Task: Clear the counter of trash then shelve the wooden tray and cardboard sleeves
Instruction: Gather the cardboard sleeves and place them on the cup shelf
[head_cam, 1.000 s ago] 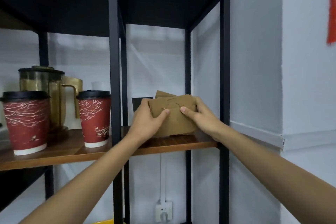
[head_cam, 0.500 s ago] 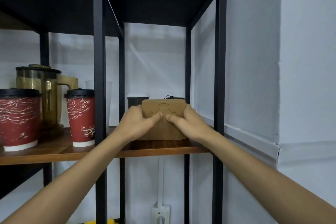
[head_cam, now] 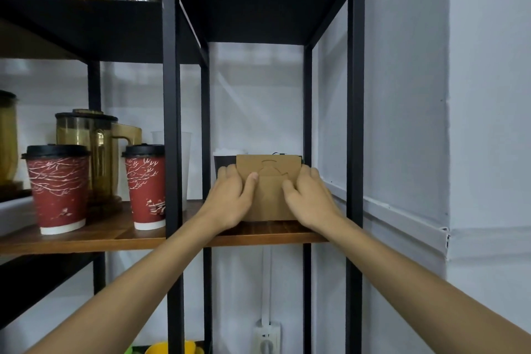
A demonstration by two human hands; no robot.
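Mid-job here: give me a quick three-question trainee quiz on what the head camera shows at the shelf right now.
1. True or false: the stack of brown cardboard sleeves stands upright on the wooden shelf board.
2. How many red paper cups with black lids stand in the bay to the left? A) one B) two C) four
3. Fill in: the left hand and right hand hold the sleeves from both ____.

Key: 1 true. 2 B: one red cup and a second. 3 sides.
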